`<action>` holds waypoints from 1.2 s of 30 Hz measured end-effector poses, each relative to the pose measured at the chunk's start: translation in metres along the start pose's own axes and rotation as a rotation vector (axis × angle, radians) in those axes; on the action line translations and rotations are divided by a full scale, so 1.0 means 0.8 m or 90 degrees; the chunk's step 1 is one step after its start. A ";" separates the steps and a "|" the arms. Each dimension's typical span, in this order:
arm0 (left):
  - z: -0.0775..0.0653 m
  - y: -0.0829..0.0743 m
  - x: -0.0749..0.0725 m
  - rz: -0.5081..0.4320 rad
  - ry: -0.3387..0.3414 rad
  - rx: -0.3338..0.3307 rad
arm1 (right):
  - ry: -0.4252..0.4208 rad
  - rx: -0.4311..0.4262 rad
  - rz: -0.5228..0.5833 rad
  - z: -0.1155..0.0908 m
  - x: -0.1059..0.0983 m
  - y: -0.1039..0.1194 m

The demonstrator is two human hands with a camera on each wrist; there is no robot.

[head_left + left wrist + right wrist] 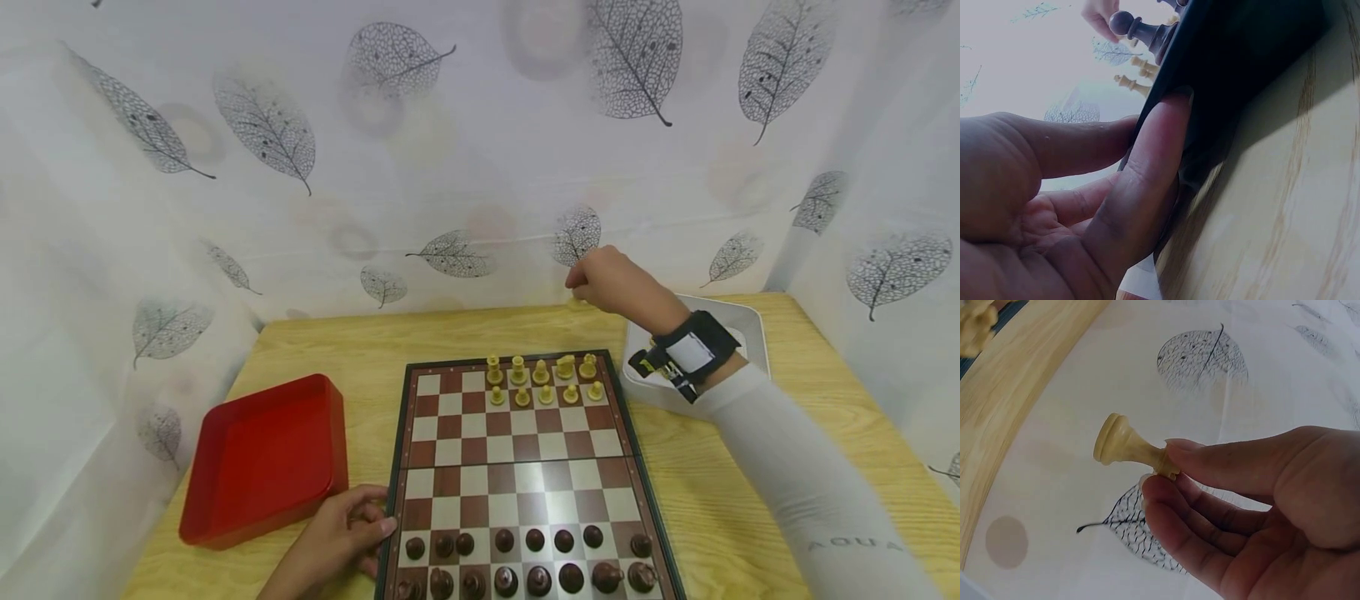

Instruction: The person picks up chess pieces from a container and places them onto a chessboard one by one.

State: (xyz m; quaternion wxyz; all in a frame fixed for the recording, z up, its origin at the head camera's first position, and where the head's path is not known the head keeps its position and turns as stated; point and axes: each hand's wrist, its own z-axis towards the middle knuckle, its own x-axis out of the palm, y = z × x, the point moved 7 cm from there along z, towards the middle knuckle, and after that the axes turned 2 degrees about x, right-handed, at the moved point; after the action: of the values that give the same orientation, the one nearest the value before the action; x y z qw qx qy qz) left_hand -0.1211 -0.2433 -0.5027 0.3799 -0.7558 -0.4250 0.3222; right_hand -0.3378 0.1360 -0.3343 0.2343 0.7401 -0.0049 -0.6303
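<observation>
My right hand (618, 287) is raised beyond the far edge of the chessboard (530, 446). In the right wrist view, its thumb and fingers pinch a pale yellow chess piece (1125, 442) near the top; its head is partly covered, so I cannot tell which piece it is. My left hand (337, 537) grips the board's left edge, with the black side of the board (1222, 56) between thumb and fingers in the left wrist view. Several yellow pieces (541, 372) stand at the board's far right. Dark brown pieces (538, 581) stand in two rows at the near end.
A red tray (262, 442) lies left of the board on the wooden table (360, 342). To the right is a white bin (750, 333), partly behind my right forearm. Behind the table hangs a pale covering with a leaf print (457, 167).
</observation>
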 end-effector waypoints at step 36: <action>0.002 0.002 -0.001 0.001 0.007 -0.010 | 0.060 -0.189 0.040 0.045 0.077 0.182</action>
State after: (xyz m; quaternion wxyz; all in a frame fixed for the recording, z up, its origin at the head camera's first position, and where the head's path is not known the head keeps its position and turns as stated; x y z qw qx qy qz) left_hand -0.1220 -0.2440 -0.5049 0.3758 -0.7608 -0.4252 0.3149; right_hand -0.3172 -0.0244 -0.3435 0.3605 0.7255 0.0761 -0.5813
